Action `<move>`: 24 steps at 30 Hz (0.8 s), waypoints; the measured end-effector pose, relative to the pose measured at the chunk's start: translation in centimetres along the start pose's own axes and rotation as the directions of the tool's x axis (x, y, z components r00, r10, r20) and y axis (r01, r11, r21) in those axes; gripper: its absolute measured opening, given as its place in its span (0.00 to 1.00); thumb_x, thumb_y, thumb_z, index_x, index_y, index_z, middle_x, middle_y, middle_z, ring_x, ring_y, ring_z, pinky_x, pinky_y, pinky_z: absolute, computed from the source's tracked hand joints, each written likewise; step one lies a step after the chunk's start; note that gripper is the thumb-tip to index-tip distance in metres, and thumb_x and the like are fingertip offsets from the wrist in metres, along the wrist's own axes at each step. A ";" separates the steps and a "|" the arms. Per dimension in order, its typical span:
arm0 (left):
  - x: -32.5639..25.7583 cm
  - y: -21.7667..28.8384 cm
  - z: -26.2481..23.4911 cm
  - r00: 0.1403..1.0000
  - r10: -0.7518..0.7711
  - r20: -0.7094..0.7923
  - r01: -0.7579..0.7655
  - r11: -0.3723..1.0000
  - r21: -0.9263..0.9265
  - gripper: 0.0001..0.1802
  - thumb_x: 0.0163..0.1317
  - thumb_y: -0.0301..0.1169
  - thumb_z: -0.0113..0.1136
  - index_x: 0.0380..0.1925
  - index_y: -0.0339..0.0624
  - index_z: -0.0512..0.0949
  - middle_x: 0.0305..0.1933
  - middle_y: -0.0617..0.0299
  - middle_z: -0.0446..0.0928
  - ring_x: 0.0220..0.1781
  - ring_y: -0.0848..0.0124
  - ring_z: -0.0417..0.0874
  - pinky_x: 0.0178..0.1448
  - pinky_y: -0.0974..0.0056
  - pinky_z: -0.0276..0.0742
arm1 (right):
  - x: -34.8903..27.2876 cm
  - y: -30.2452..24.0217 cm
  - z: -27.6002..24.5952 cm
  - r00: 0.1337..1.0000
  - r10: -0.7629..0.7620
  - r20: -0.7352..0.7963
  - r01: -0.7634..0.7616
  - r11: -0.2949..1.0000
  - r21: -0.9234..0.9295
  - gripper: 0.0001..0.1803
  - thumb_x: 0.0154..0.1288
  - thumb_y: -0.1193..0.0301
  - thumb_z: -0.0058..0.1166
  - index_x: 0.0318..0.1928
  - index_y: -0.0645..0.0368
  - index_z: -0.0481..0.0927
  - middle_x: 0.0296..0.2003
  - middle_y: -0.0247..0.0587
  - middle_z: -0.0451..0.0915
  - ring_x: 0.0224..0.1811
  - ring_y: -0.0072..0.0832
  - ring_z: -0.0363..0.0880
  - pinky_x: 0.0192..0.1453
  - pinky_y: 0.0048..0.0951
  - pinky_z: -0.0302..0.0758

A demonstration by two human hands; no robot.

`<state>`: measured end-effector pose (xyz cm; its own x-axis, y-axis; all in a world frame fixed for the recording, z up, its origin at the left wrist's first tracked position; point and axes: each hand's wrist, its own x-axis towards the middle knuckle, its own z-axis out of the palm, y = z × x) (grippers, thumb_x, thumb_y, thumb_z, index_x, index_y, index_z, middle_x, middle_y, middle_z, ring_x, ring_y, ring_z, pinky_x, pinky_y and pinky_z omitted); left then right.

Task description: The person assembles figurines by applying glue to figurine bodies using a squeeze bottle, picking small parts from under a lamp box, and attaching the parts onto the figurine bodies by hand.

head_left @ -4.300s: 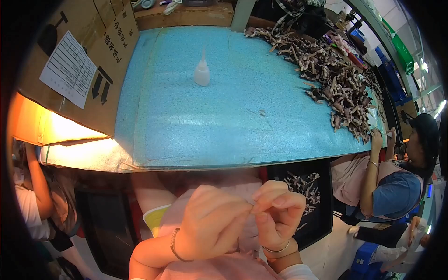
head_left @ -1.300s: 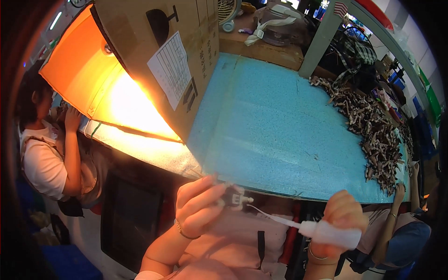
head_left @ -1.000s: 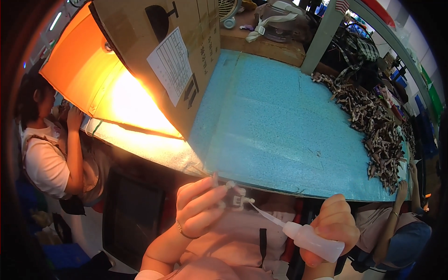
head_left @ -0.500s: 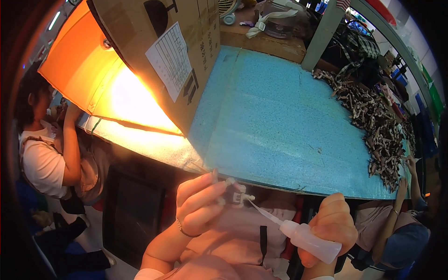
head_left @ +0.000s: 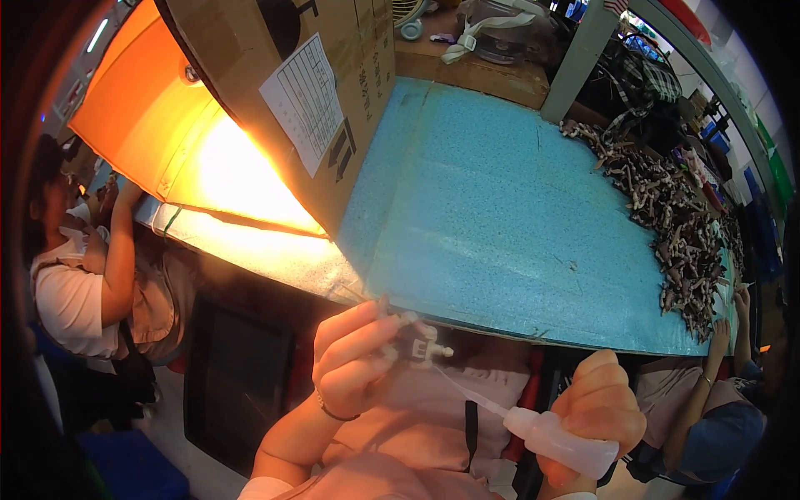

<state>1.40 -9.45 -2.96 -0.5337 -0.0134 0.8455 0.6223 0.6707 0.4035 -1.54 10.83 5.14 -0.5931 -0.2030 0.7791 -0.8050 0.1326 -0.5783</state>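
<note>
Two hands are working just below the blue foam-topped table: the left hand is pinching a small white plastic part in its fingertips, while the right hand is wrapping closed around a white squeeze bottle, its long thin nozzle touching the part.

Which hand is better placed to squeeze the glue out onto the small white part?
Right. The right hand grips the white squeeze bottle, its long nozzle aimed at the small white part. The left hand is occupied pinching that part.
</note>
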 end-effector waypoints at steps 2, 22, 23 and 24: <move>0.0 0.1 -0.1 1.000 -0.014 0.023 0.015 1.000 -0.027 0.23 0.49 0.18 0.61 0.37 0.45 0.57 0.47 0.50 0.70 0.55 0.51 0.70 0.55 0.55 0.72 | 0.2 -0.2 0.1 1.000 -0.007 0.017 0.006 0.999 0.050 0.22 0.48 0.55 0.64 0.30 0.53 0.66 0.21 0.28 0.65 0.22 0.23 0.60 0.28 0.27 0.55; -1.0 0.7 0.6 0.951 -0.308 0.011 0.278 0.841 -0.464 0.26 0.48 0.18 0.62 0.39 0.46 0.57 0.50 0.47 0.69 0.57 0.55 0.69 0.62 0.52 0.62 | -0.6 0.7 0.0 0.997 -0.071 0.042 0.067 0.994 0.088 0.26 0.52 0.45 0.56 0.31 0.53 0.65 0.21 0.29 0.62 0.21 0.22 0.58 0.28 0.27 0.54; -1.0 0.8 0.7 0.951 -0.308 0.010 0.278 0.841 -0.464 0.26 0.48 0.18 0.62 0.39 0.46 0.57 0.50 0.47 0.69 0.57 0.55 0.69 0.62 0.52 0.62 | -0.5 0.6 0.0 0.997 -0.065 0.052 0.060 0.995 0.080 0.26 0.52 0.44 0.55 0.31 0.53 0.65 0.21 0.29 0.62 0.21 0.22 0.58 0.28 0.27 0.54; -1.1 1.0 0.9 0.930 -0.367 0.001 0.312 0.791 -0.526 0.25 0.49 0.19 0.63 0.40 0.45 0.57 0.50 0.47 0.69 0.58 0.55 0.69 0.62 0.52 0.63 | -0.5 0.6 0.1 0.997 -0.065 0.052 0.061 0.995 0.080 0.26 0.52 0.44 0.55 0.31 0.53 0.65 0.21 0.29 0.62 0.21 0.22 0.58 0.28 0.27 0.54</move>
<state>2.07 -8.10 -3.80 -0.7253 -0.2581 0.6382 0.6267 0.1359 0.7673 -1.67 10.94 4.38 -0.5380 -0.2618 0.8012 -0.8358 0.0424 -0.5474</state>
